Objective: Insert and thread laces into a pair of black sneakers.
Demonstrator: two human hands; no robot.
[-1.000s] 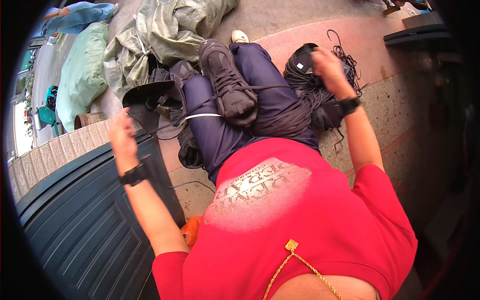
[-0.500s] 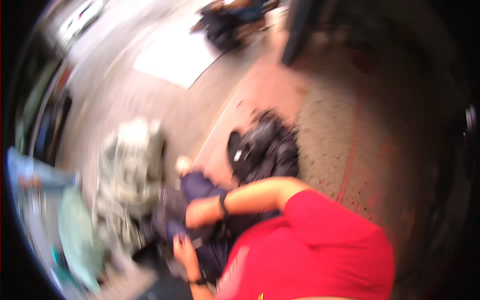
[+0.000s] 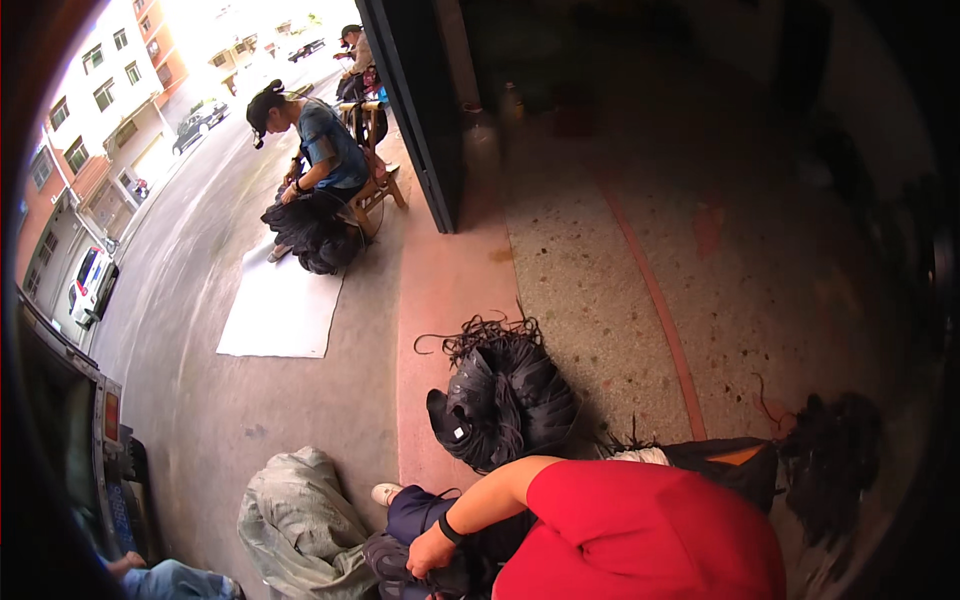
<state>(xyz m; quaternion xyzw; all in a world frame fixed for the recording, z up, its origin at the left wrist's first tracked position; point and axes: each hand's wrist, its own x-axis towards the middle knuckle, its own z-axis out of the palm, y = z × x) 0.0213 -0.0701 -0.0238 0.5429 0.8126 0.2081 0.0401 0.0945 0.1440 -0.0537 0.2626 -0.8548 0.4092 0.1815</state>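
My right hand (image 3: 432,550), with a black band on its wrist, reaches down from a red sleeve at the lower middle. Its fingers are closed over the edge of a dark fabric piece (image 3: 388,562) on my lap; its kind cannot be made out. Below it lies my leg in dark navy trousers (image 3: 415,515), ending in a pale shoe (image 3: 385,494). My left hand is out of the picture, below the lower edge. Ahead of my knees sits a heaped bundle of black fabric pieces (image 3: 510,400) with loose straps at its far end.
A grey-green covered sack (image 3: 305,520) stands left of my leg. A black pile (image 3: 835,460) and a dark bag (image 3: 735,465) lie at the right. Farther off, a person (image 3: 320,150) sits on a wooden stool by a white sheet (image 3: 280,310). A dark door (image 3: 410,110) stands ahead.
The view has swung up and left and sharpened, so the street and seated people now show. My left hand, earlier beside the right at the dark fabric, has left the picture.
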